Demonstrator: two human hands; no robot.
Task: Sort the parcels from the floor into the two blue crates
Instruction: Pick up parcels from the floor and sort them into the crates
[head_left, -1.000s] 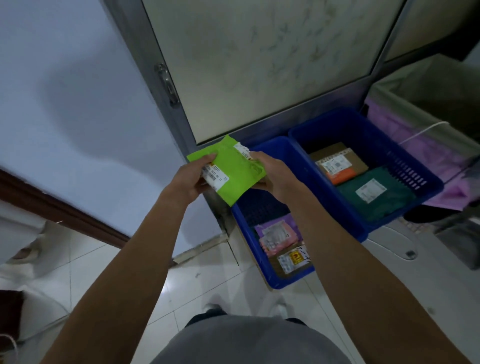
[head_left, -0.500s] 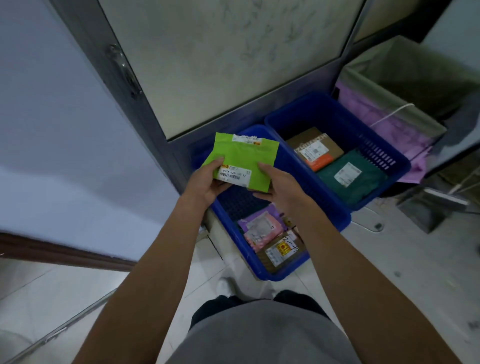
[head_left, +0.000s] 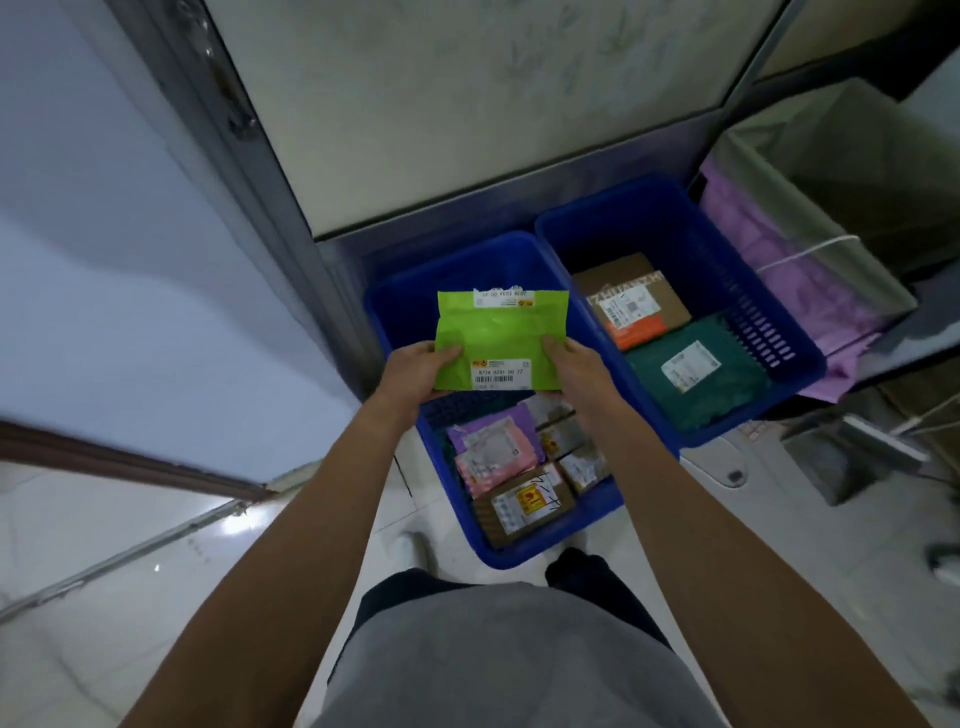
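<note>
two blue crates (head_left: 415, 291) rest on white floor tiles (head_left: 130, 545).

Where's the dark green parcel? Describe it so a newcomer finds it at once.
Find the right blue crate below the frosted panel. Its near half holds the dark green parcel with a white label. Its only neighbour is a brown box.

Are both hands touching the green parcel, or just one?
Touching, both. The head view shows the left hand and the right hand each gripping a lower side of the green parcel, thumbs pressed on its front.
</note>
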